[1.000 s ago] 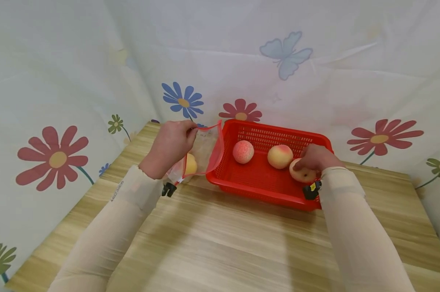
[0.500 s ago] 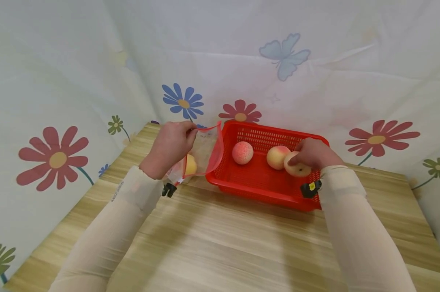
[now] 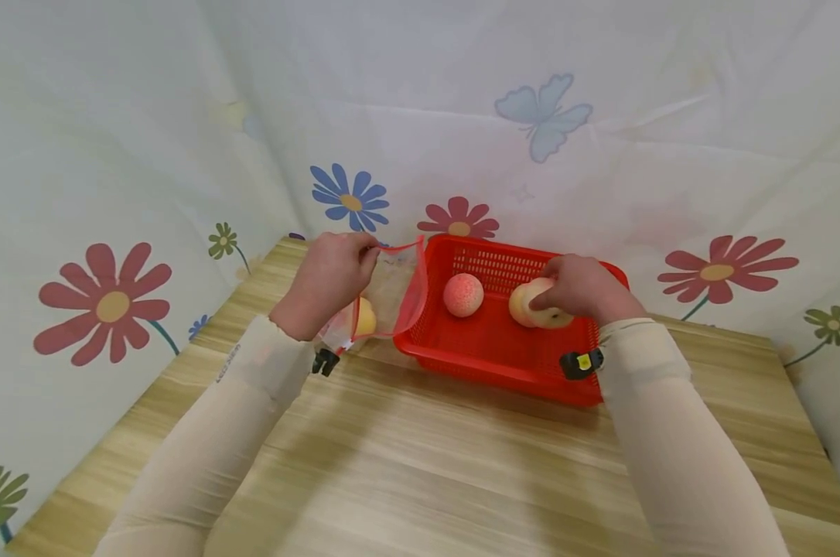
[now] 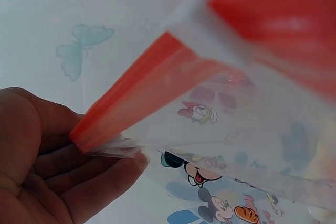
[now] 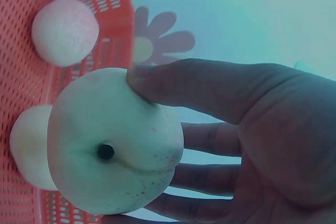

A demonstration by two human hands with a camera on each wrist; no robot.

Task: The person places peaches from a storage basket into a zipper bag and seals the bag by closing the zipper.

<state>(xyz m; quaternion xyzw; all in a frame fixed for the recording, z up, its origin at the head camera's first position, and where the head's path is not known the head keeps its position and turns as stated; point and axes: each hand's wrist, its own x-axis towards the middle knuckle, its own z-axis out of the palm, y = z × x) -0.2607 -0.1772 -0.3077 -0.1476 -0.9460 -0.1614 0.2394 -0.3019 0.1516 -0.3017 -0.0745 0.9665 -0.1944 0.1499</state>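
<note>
My left hand (image 3: 331, 271) pinches the red-edged mouth of a clear zip bag (image 3: 397, 286), holding it apart beside the basket. Cartoon figures are printed on the bag in the left wrist view, and a yellow fruit (image 3: 366, 317) lies within it. Over the red basket (image 3: 483, 352), my right hand (image 3: 583, 285) grips a pale peach (image 5: 115, 140) between thumb and fingers, its dark-holed end facing the right wrist camera. Partly hidden behind that peach is another pale peach (image 3: 518, 303) on the basket floor. A pinker peach (image 3: 463, 295) sits further left in the basket.
A wood-grain table (image 3: 392, 464) carries the basket and bag. Behind it hangs a white cloth (image 3: 420, 100) printed with flowers and a butterfly. The basket's perforated wall rises next to the bag's mouth.
My right hand has lifted the gripped peach from the basket's right end and carried it leftward, in front of the neighbouring peach. The left hand and bag have stayed nearly still.
</note>
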